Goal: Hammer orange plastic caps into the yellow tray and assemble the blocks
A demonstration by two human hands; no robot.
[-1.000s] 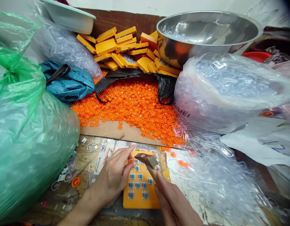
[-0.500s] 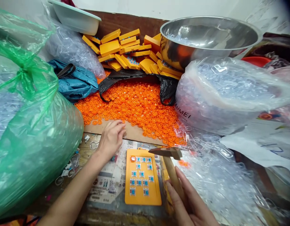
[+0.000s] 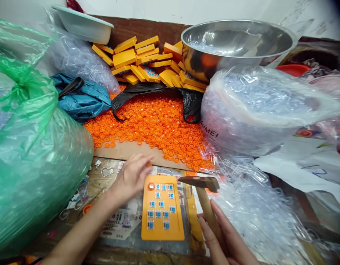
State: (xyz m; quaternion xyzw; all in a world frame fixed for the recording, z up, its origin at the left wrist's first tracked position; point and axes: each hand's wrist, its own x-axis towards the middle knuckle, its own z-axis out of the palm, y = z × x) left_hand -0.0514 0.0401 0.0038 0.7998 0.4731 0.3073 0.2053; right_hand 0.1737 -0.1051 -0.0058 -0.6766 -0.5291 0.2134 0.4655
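My right hand [image 3: 225,235] is wrapped around the wooden handle of a hammer [image 3: 205,198]. The dark hammer head is held just right of a yellow plate [image 3: 175,209], over the bench. Rows of small blue-and-clear square pieces [image 3: 158,214] sit in the plate. At its upper left corner, one orange piece [image 3: 151,186] covers a spot. Just beyond the plate's upper left, my left hand [image 3: 133,173] is blurred, its fingertips pinched on a small orange ring [image 3: 148,164], partly hidden by the fingers. A heap of such orange rings [image 3: 156,125] lies behind it.
A bulging green bag [image 3: 48,173] stands at left. Clear plastic loops [image 3: 250,206] are strewn at right beside a filled clear bag [image 3: 247,117]. A steel bowl [image 3: 241,48], stacked yellow plates [image 3: 124,58] and a black plastic bag [image 3: 192,103] are at the back.
My left hand has drawn back from the edge of the orange heap towards the yellow plate, an orange ring at its fingertips. The hammer stays near the plate's right side. The view has shifted slightly.
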